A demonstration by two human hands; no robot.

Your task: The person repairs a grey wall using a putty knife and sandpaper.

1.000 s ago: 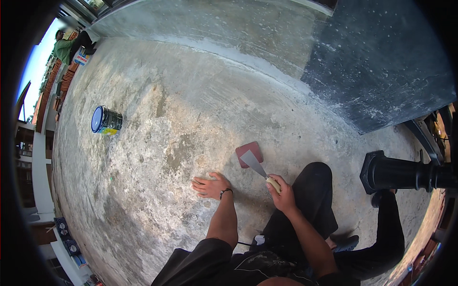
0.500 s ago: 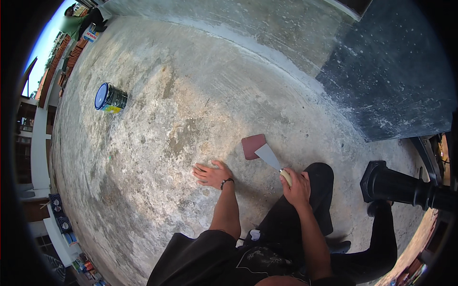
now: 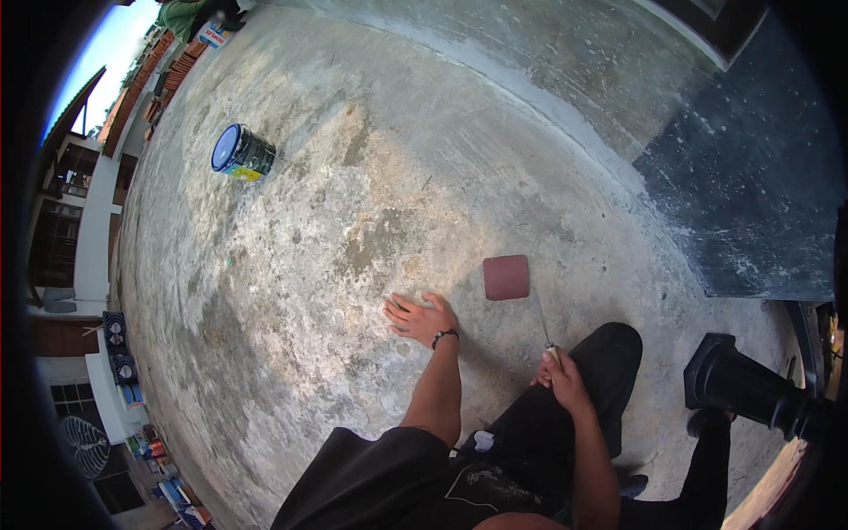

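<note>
With fingers spread, my left hand (image 3: 422, 320) lies flat on the rough, stained concrete floor (image 3: 353, 380); a dark bracelet circles its wrist. My right hand (image 3: 563, 380) is closed around the pale handle of a putty knife (image 3: 543, 320). The knife's metal blade is turned nearly edge-on, so it shows as a thin strip. Just beyond the blade's tip lies a reddish-brown square of sandpaper (image 3: 506, 277) on the floor. Whether the blade touches the sheet I cannot tell.
A paint bucket with a blue lid (image 3: 243, 152) stands at the far left. A plastered wall (image 3: 565, 71) with a dark painted section (image 3: 751, 168) borders the right. Near my knee is a black post base (image 3: 738, 382). Another person (image 3: 190, 16) sits at the far upper left.
My right hand has rotated the putty knife from blade face showing to nearly edge-on, and the blade no longer overlaps the sandpaper. The view has shifted; my left hand stays flat.
</note>
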